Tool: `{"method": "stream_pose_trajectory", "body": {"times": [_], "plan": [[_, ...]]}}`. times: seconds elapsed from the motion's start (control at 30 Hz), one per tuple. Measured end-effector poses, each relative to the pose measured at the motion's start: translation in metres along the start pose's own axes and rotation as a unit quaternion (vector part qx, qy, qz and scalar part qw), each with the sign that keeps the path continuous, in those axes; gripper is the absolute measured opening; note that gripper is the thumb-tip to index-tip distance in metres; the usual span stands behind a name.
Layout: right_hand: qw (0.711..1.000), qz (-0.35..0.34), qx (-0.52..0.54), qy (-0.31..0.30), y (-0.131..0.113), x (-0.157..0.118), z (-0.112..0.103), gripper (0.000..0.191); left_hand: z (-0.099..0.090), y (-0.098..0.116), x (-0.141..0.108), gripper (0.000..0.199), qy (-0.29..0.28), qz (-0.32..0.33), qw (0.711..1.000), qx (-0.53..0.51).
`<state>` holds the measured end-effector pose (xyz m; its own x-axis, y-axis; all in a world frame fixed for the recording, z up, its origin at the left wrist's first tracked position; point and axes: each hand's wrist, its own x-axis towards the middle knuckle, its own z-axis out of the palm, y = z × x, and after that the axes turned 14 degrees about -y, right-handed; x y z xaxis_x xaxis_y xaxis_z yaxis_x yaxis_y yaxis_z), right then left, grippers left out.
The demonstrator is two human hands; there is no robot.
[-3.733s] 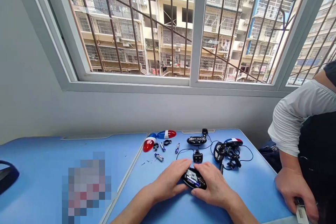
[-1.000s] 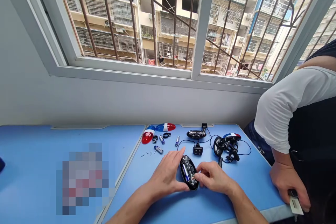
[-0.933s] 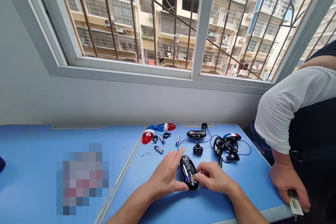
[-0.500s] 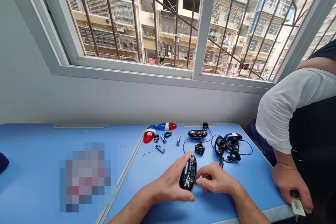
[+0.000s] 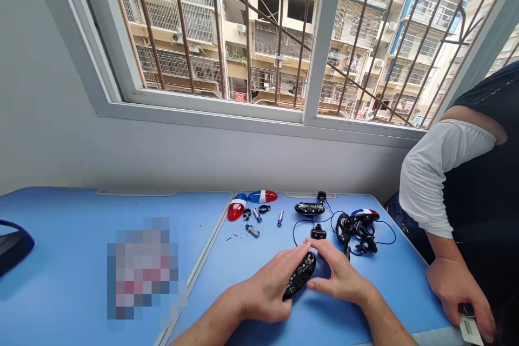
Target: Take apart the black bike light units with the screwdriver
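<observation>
Our left hand (image 5: pixel 263 289) grips the open black oval light housing (image 5: pixel 300 275) over the blue worktop (image 5: pixel 206 281); our right hand (image 5: pixel 338 275), loosely open, sits just beside its upper end.

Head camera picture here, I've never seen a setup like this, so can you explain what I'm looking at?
This picture comes from a camera worn on a person's head, looking forward and down. There is no machine, just the person's own bare hands. The left hand holds a black oval housing with its electronics showing, and the right hand is close beside it. On the blue table lie red-and-blue lens covers and batteries. Another person's hand is at the right.
</observation>
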<state>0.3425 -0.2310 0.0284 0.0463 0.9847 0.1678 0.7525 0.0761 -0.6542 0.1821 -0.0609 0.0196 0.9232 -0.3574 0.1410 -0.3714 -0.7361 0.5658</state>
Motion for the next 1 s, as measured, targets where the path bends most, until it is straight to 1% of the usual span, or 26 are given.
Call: {"method": "stream_pose_trajectory", "body": {"times": [0.07,0.17,0.23,0.3,0.33,0.4,0.47,0.53,0.6,0.73,0.8,0.9,1.0], "plan": [[1.000,0.005,-0.006,-0.014,0.002,0.000,0.002,0.073,-0.002,0.003,0.000,0.113,-0.012,-0.001,1.000,0.000],[1.000,0.010,-0.025,-0.006,0.005,0.001,0.004,0.062,-0.004,0.005,-0.001,0.107,-0.010,-0.023,1.000,0.013],[0.999,0.008,-0.044,0.002,0.007,0.001,0.005,0.052,-0.006,0.004,-0.002,0.103,0.003,-0.062,0.998,0.024],[0.998,0.018,-0.064,0.008,0.008,0.001,0.005,0.043,-0.009,0.004,-0.003,0.096,0.017,-0.117,0.992,0.031],[0.997,0.030,-0.072,0.010,0.007,0.001,0.005,0.040,-0.012,0.005,-0.002,0.091,0.020,-0.147,0.988,0.034],[0.995,0.058,-0.081,0.010,0.006,0.000,0.004,0.035,-0.018,0.007,-0.001,0.074,0.018,-0.197,0.979,0.043],[0.993,0.078,-0.086,0.008,0.004,0.000,0.003,0.031,-0.023,0.010,0.001,0.054,0.012,-0.221,0.974,0.051],[0.992,0.084,-0.091,0.010,0.002,-0.001,0.003,0.028,-0.028,0.013,0.003,0.040,0.007,-0.216,0.975,0.053],[0.993,0.073,-0.090,0.015,0.003,-0.002,0.003,0.033,-0.029,0.014,0.004,0.034,0.005,-0.200,0.979,0.049],[0.996,0.010,-0.092,0.007,0.005,-0.002,0.006,0.064,-0.029,0.011,0.004,0.034,0.002,-0.178,0.983,0.046],[0.994,-0.006,-0.106,-0.017,0.005,-0.002,0.009,0.072,-0.028,0.010,0.004,0.038,-0.002,-0.173,0.984,0.044],[0.991,0.004,-0.125,-0.044,0.003,-0.001,0.012,0.065,-0.026,0.009,0.003,0.043,-0.007,-0.160,0.987,0.027],[0.989,0.020,-0.140,-0.036,0.002,-0.001,0.012,0.055,-0.024,0.007,0.002,0.048,0.010,-0.155,0.988,0.008]]}}
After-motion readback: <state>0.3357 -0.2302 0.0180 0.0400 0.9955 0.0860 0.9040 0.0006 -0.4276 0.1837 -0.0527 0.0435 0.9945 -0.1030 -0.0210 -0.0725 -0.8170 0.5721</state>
